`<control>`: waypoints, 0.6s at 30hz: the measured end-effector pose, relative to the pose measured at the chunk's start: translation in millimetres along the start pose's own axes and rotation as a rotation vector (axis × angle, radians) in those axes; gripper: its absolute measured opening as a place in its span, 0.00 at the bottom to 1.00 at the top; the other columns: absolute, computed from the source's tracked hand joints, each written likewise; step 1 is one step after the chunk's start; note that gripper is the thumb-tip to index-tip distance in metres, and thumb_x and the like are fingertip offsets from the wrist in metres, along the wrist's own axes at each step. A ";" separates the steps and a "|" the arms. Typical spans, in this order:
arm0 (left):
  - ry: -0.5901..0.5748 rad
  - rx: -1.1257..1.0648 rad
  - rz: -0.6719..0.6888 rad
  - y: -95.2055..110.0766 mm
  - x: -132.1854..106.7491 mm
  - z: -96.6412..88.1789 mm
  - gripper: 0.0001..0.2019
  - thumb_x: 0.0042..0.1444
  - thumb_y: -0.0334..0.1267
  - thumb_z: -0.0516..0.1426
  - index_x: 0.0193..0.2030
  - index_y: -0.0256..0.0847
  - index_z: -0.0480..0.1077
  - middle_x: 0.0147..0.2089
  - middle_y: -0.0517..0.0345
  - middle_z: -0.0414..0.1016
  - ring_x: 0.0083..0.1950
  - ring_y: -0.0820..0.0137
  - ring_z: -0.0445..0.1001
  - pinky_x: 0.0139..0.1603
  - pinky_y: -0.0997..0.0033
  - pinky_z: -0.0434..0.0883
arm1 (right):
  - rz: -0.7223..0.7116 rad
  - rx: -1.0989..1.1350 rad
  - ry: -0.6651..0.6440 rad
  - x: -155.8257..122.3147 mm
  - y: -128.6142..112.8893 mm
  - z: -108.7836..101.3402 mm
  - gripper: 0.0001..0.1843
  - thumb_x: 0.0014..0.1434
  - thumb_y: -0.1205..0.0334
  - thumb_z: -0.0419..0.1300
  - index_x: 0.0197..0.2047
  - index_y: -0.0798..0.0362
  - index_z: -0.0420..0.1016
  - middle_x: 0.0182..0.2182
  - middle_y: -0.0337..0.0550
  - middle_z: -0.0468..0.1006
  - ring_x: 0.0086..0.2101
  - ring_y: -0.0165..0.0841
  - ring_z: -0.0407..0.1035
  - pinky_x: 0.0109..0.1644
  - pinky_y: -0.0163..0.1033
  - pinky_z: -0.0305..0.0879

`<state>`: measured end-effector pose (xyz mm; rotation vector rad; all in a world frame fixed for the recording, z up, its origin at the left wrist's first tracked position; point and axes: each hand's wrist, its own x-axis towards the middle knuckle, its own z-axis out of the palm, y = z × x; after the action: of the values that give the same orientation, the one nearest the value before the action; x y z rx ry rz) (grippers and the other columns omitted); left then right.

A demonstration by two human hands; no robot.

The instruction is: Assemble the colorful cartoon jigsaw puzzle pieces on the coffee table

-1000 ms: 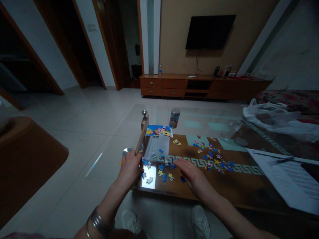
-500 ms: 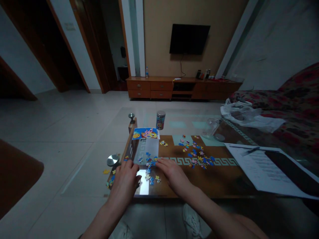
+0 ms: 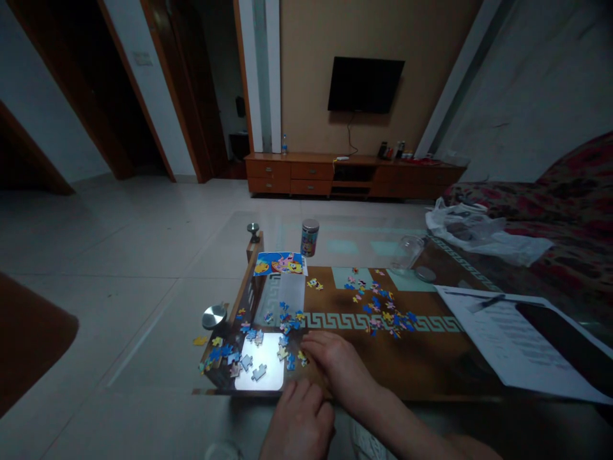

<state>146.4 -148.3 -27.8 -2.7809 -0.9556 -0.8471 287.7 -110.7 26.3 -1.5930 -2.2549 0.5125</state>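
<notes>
My right hand (image 3: 338, 361) is over the glass tabletop with its fingers bent and together. Beside its fingertips lies a yellow jigsaw piece (image 3: 302, 358); anything inside its grip is hidden. At the table's front edge, my left hand (image 3: 301, 415) is curled close to my right, and its fingers hide whatever they may hold. Loose blue and yellow jigsaw pieces (image 3: 290, 319) lie ahead of my hands. More jigsaw pieces (image 3: 225, 351) are scattered to the left, and another pile (image 3: 387, 313) is to the right. A cartoon picture sheet (image 3: 280, 263) lies farther back.
Behind the picture stands a printed tin (image 3: 310, 237). A clear jar (image 3: 407, 252) lies near a round lid (image 3: 424, 274). On the right are paper (image 3: 502, 338), a pen (image 3: 486, 303), a dark flat object (image 3: 565, 338) and a plastic bag (image 3: 483, 233). Metal knobs (image 3: 214, 317) rise at the left.
My left hand has moved right and toward me, off the left pieces, to beside my right hand. The right hand has shifted slightly toward me. The view has tilted up a little.
</notes>
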 end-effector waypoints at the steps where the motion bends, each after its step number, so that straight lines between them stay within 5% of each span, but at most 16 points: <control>1: 0.022 -0.002 0.006 0.1 -1.4 3.0 0.10 0.54 0.25 0.52 0.25 0.42 0.67 0.26 0.61 0.70 0.30 0.69 0.67 0.30 0.69 0.60 | 0.003 -0.010 0.009 1.2 1.4 -2.7 0.19 0.55 0.77 0.52 0.41 0.52 0.79 0.40 0.45 0.80 0.43 0.36 0.71 0.48 0.39 0.64; 8: 0.012 -0.019 -0.009 -6.9 0.6 -0.9 0.08 0.51 0.29 0.59 0.24 0.42 0.66 0.26 0.63 0.71 0.29 0.69 0.66 0.28 0.69 0.57 | 0.219 -0.146 -0.072 -6.5 28.3 -15.2 0.15 0.49 0.76 0.61 0.41 0.54 0.76 0.43 0.48 0.75 0.44 0.41 0.70 0.45 0.41 0.64; 14: 0.028 -0.010 0.044 -5.8 -6.2 10.6 0.08 0.53 0.32 0.58 0.24 0.42 0.67 0.25 0.62 0.69 0.30 0.69 0.65 0.28 0.69 0.57 | 0.168 -0.043 -0.068 5.2 25.1 9.2 0.11 0.53 0.76 0.58 0.37 0.54 0.77 0.38 0.47 0.76 0.40 0.38 0.71 0.42 0.38 0.64; 18: 0.122 -0.024 0.078 0.3 -9.5 24.2 0.12 0.59 0.33 0.53 0.23 0.41 0.66 0.23 0.61 0.65 0.28 0.70 0.62 0.25 0.68 0.51 | 0.128 -0.031 0.013 28.4 36.4 0.5 0.09 0.58 0.73 0.57 0.37 0.55 0.78 0.36 0.46 0.77 0.38 0.36 0.72 0.42 0.38 0.65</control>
<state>152.0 -147.8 -53.2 -2.7298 -0.8169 -1.0088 308.5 -72.6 10.6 -1.7588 -2.1717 0.5005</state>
